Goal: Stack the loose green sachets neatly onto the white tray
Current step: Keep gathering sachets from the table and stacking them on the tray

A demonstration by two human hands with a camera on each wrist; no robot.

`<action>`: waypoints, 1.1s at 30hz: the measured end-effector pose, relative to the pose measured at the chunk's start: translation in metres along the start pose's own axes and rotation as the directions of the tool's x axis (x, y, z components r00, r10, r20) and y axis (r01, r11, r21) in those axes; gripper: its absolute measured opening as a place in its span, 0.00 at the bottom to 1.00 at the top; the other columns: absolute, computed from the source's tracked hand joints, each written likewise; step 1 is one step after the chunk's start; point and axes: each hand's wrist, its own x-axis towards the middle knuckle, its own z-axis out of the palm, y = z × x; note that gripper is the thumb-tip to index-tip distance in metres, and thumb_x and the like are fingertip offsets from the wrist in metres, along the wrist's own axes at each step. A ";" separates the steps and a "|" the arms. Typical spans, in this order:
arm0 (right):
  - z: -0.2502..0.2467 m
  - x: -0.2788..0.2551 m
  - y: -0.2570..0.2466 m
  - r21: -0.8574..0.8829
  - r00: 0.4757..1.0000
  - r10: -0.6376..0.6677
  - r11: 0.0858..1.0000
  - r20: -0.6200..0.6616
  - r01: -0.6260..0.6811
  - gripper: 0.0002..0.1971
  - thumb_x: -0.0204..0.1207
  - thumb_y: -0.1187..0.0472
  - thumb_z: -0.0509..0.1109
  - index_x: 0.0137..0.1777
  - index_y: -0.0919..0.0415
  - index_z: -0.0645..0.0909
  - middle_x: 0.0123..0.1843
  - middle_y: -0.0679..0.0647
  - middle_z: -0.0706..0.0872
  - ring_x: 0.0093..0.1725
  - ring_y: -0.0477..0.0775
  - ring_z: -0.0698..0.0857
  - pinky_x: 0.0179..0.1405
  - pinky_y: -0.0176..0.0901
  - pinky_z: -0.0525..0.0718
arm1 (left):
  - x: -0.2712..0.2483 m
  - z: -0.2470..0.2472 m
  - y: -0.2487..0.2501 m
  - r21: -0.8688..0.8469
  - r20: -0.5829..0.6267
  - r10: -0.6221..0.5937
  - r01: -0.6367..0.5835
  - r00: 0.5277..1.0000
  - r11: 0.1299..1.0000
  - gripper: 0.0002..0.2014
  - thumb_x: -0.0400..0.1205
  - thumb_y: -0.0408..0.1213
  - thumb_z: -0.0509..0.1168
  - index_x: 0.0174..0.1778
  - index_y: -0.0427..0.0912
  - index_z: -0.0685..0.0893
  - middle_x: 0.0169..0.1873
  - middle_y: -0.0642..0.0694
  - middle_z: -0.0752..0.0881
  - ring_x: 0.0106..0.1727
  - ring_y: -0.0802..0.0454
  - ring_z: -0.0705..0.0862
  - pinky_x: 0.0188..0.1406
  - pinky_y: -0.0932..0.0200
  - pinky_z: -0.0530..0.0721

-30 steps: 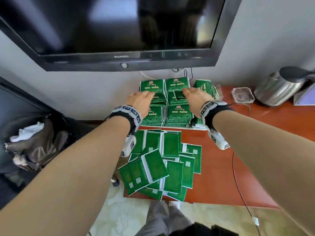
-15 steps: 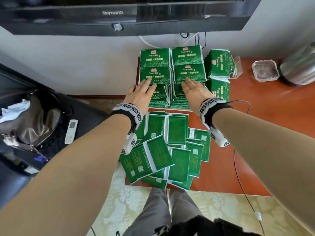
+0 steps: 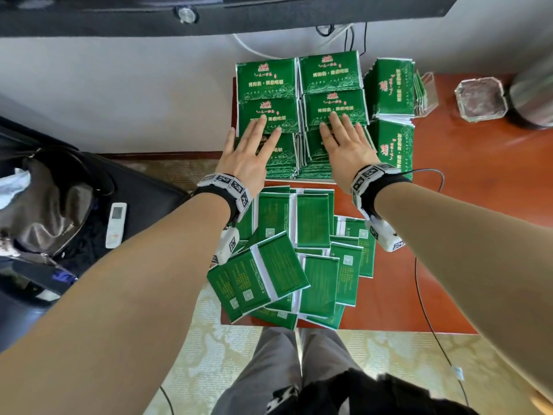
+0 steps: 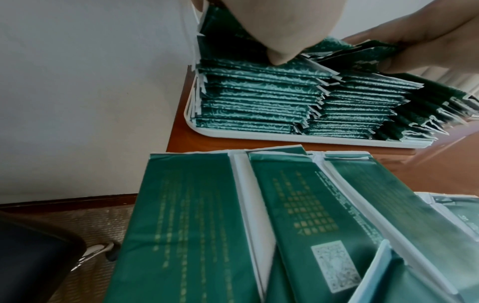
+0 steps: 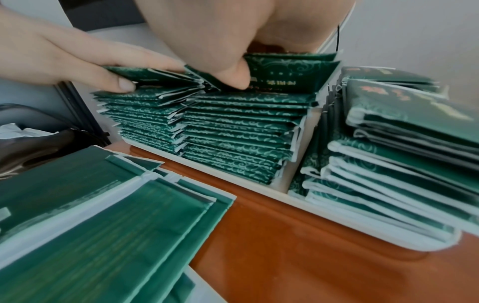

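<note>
Green sachets stand in tall stacks on the white tray at the table's back edge. My left hand lies flat with spread fingers on the near left stack. My right hand rests flat on the near right stack, its thumb touching the top sachet. Neither hand grips anything. A loose pile of sachets lies face down and overlapping on the red-brown table just in front of the tray, under my wrists. More stacks fill the tray's right side.
A metal kettle, a glass ashtray and a clear holder sit at the back right. A thin cable runs across the table. A television hangs above. A dark bag and a remote are at the left.
Both hands have slid back toward me from the far stacks onto the near row, and their fingers have flattened out. The head view has tilted downward.
</note>
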 end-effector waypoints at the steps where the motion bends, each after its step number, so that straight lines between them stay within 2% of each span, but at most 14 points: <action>1: 0.002 0.001 0.000 0.004 1.000 0.001 1.000 -0.006 -0.001 0.44 0.75 0.78 0.53 0.88 0.60 0.37 0.88 0.62 0.33 0.87 0.64 0.36 0.87 0.60 0.41 | 0.001 0.001 -0.001 0.007 0.004 0.010 -0.010 1.000 1.000 0.45 0.83 0.32 0.62 0.88 0.52 0.38 0.87 0.42 0.35 0.89 0.45 0.41 0.85 0.33 0.46; 4: 0.009 0.003 0.001 0.031 0.999 0.004 1.000 -0.032 -0.003 0.41 0.79 0.71 0.54 0.89 0.59 0.39 0.88 0.61 0.34 0.87 0.64 0.37 0.87 0.60 0.41 | 0.003 0.004 -0.006 0.017 0.005 0.033 -0.033 0.999 0.999 0.45 0.83 0.43 0.63 0.89 0.52 0.38 0.87 0.42 0.35 0.89 0.45 0.41 0.85 0.31 0.45; 7: 0.014 0.005 0.003 0.042 0.999 0.009 0.999 -0.049 -0.007 0.38 0.83 0.65 0.55 0.89 0.59 0.40 0.88 0.60 0.34 0.88 0.64 0.38 0.87 0.60 0.41 | 0.004 0.003 -0.007 0.014 0.017 0.043 -0.044 0.999 0.999 0.47 0.81 0.48 0.63 0.88 0.52 0.38 0.87 0.42 0.35 0.89 0.45 0.41 0.85 0.31 0.44; 14: 0.014 0.008 0.002 0.032 0.999 0.030 0.999 -0.038 -0.029 0.43 0.79 0.62 0.60 0.88 0.61 0.37 0.88 0.61 0.33 0.88 0.63 0.37 0.87 0.60 0.41 | 0.006 0.003 -0.010 0.055 0.028 0.066 -0.067 0.997 0.996 0.55 0.78 0.61 0.67 0.88 0.48 0.36 0.87 0.41 0.34 0.89 0.44 0.41 0.85 0.31 0.43; 20: 0.008 0.012 0.001 0.024 0.999 0.051 0.998 -0.019 -0.050 0.49 0.74 0.60 0.65 0.88 0.62 0.38 0.89 0.60 0.35 0.88 0.61 0.38 0.87 0.60 0.42 | 0.010 0.003 -0.016 0.066 0.023 0.033 -0.034 0.999 0.997 0.55 0.78 0.62 0.68 0.88 0.43 0.38 0.87 0.40 0.36 0.89 0.43 0.42 0.84 0.35 0.40; 33: 0.002 0.016 -0.001 -0.002 0.998 0.065 0.998 0.003 -0.065 0.50 0.76 0.56 0.67 0.88 0.60 0.36 0.89 0.57 0.35 0.88 0.58 0.38 0.87 0.59 0.42 | 0.017 -0.002 -0.020 0.033 0.020 0.039 -0.040 0.999 0.999 0.56 0.77 0.64 0.69 0.88 0.41 0.40 0.88 0.41 0.37 0.89 0.43 0.43 0.85 0.35 0.42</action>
